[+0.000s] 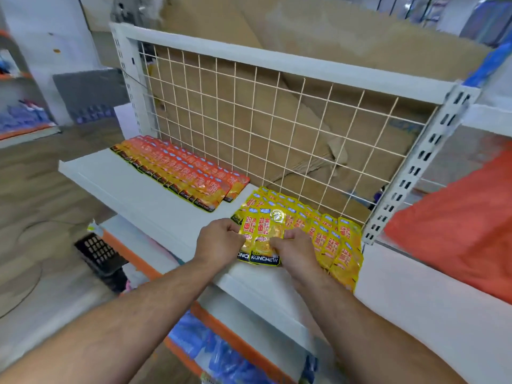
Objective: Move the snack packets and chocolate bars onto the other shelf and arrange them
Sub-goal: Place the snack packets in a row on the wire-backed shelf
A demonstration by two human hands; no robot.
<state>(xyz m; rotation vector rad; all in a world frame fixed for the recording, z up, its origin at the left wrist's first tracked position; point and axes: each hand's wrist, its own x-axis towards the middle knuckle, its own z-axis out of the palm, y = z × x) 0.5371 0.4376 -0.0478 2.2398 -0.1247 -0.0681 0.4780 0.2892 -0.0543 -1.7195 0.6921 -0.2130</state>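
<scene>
Both hands hold a small stack of yellow snack packets (pixel 261 234) marked KONCHEW, just above the white shelf (pixel 144 189). My left hand (pixel 220 241) grips the stack's left edge with curled fingers. My right hand (pixel 295 249) pinches its right side. Behind and to the right, more yellow packets (pixel 329 234) lie in overlapping rows on the shelf. At the shelf's back left, orange and red packets (pixel 182 173) lie in neat overlapping rows. No chocolate bars are visible.
A white wire grid (pixel 277 120) backs the shelf, with brown cardboard behind it. A slotted white upright (pixel 415 167) stands at the right, with a red sheet (pixel 457 231) beyond it. Below are an orange-edged lower shelf with blue packs (pixel 205 347) and a black crate (pixel 97 250).
</scene>
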